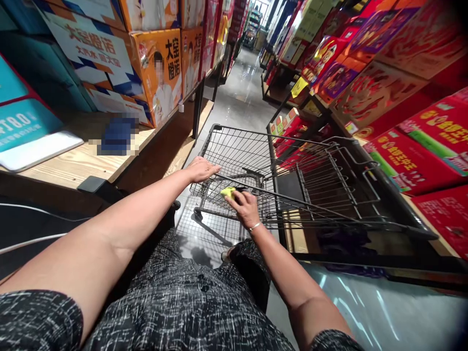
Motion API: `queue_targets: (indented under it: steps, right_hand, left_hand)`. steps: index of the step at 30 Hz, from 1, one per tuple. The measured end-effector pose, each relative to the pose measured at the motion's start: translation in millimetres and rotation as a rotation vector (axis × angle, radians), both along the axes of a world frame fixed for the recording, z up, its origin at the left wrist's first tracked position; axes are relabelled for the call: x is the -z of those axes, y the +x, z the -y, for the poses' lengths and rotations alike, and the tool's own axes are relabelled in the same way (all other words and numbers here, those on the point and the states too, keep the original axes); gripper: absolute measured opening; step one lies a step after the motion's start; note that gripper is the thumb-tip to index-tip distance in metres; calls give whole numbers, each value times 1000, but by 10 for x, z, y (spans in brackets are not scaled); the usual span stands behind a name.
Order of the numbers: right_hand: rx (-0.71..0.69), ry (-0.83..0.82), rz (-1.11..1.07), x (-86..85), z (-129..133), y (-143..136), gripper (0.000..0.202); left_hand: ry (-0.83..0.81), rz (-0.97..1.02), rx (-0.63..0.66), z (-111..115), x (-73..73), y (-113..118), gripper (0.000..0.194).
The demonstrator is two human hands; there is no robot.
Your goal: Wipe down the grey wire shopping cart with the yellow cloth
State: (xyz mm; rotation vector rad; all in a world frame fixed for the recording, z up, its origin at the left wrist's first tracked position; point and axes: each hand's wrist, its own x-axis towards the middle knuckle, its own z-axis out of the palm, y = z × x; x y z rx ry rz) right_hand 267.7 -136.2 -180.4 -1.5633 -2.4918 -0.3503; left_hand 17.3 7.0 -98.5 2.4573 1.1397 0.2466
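Note:
A black wire shopping cart [241, 146] stands in the aisle in front of my body, its handle end off to the right. My left hand [202, 169] rests on the cart's near top rim, and what its fingers close on, if anything, is hidden. To the right and a little lower, my right hand [245, 205], with a thin bracelet at the wrist, is closed on a small yellow-green and dark cloth [228, 191]. That cloth lies against the wires of the cart's near side.
Orange drink cartons [164, 73] are stacked on a wooden shelf [66, 170] at the left, beside a blurred dark blue item [117, 135]. Red gift boxes [395, 156] line the right. The tiled aisle [239, 83] runs ahead.

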Motion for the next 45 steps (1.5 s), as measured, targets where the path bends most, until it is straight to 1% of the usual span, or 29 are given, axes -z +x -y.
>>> queue_targets:
  steps: [2, 4, 6, 8, 9, 11, 13, 16, 18, 20, 22, 24, 26, 27, 29, 30, 31, 32, 33, 35, 38, 39, 40, 41, 42, 43, 44, 45]
  right_hand:
    - [57, 173, -51, -276, 102, 224, 44]
    - [144, 298, -103, -473, 221, 421, 44]
    - [255, 381, -166, -567, 302, 542, 45]
    - [341, 440, -218, -566, 307, 541, 45]
    - [356, 458, -231, -540, 277, 486, 46]
    - [320, 464, -236, -458, 162, 275, 47]
    - [225, 424, -235, -363, 2, -22, 45]
    - [112, 345, -232, -219, -243, -431, 45]
    - [77, 305, -212, -102, -359, -565, 44]
    - [33, 241, -177, 62, -402, -565, 42]
    - [-28, 108, -112, 280, -351, -471, 40]
    - [-50, -73, -26, 530, -208, -342, 38]
    - [-19, -228, 44, 760, -9, -219, 32]
    - [3, -275, 63, 849, 92, -167, 28]
    - [39, -306, 77, 946, 259, -76, 24]
    - [52, -297, 78, 945, 313, -34, 25]
    - [64, -283, 80, 907, 345, 11, 26]
    - [76, -261, 80, 833, 357, 62, 28]
    - [85, -218, 77, 722, 353, 121, 30]
    - [87, -44, 50, 412, 325, 267, 33]
    - [75, 333, -13, -152, 305, 509, 37]
    - [76, 427, -29, -323, 309, 576, 38]
    - [83, 499, -45, -466, 314, 628, 38]
    - [99, 555, -61, -574, 315, 660, 38]
    - [123, 600, -80, -639, 309, 671, 38]
    - [150, 637, -101, -660, 292, 659, 38]
    - [174, 665, -123, -635, 264, 624, 38]
    - [188, 681, -140, -570, 226, 567, 38]
  left_hand:
    - [10, -41, 17, -33, -17, -43, 55]
    - [40, -74, 43, -30, -30, -74, 51]
    - [93, -89, 61, 18, -35, -74, 67]
    - [137, -86, 95, 103, -27, -34, 84]
    - [145, -82, 115, 152, -19, -2, 89]
    - [136, -76, 139, 241, 6, 66, 93]
    - [121, -63, 126, 295, 42, 113, 93]
    - [122, -31, 90, 290, 96, 105, 84]
    - [141, -44, 87, 252, 110, 67, 82]
    - [168, -86, 112, 214, 98, 32, 81]
    - [184, -126, 137, 186, 68, 16, 75]
    - [198, -147, 135, 167, 41, 12, 70]
    - [220, -159, 127, 147, 32, 7, 69]
    - [230, -165, 128, 135, 36, 2, 70]
    - [246, -176, 134, 104, 59, -16, 72]
    - [253, -180, 133, 86, 75, -28, 73]
    - [259, -184, 130, 67, 92, -40, 74]
    - [266, -190, 126, 48, 108, -52, 75]
    - [272, -196, 120, 30, 121, -65, 76]
    - [281, -214, 109, 1, 132, -87, 76]
    - [288, -250, 100, -8, 103, -98, 75]
    - [290, -261, 96, 3, 85, -88, 77]
    - [295, -267, 93, 20, 64, -68, 80]
    - [303, -267, 95, 45, 45, -37, 84]
    - [316, -260, 102, 75, 28, 5, 88]
    - [330, -247, 119, 108, 17, 56, 92]
    - [339, -234, 141, 143, 12, 114, 95]
    - [336, -224, 160, 177, 14, 173, 97]
